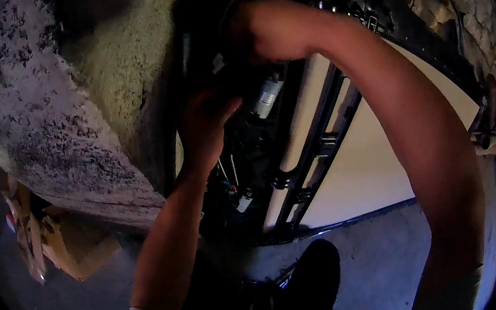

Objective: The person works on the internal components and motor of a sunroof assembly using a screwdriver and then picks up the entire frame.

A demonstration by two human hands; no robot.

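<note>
My left hand (206, 116) reaches up into the dark gap between a rough wall and an open machine. Its thumb curls against something dark, and the other fingers are lost in shadow. Across the top, my right hand (269, 30) is bent into a fist close above it, its fingertips hidden. Whatever the two hands grip there is too dark to make out. Just right of them sits a white cylinder with a label (268, 97), set among black parts. Thin wires and a small white connector (245, 202) show lower in the machine.
A rough, stained wall (99, 106) rises on the left. To the right, a cream panel (372, 152) stands beside black slotted rails (323, 146). Torn cardboard (79, 246) lies on the grey floor (376, 270) at lower left. My dark shoe (313, 281) is below the machine.
</note>
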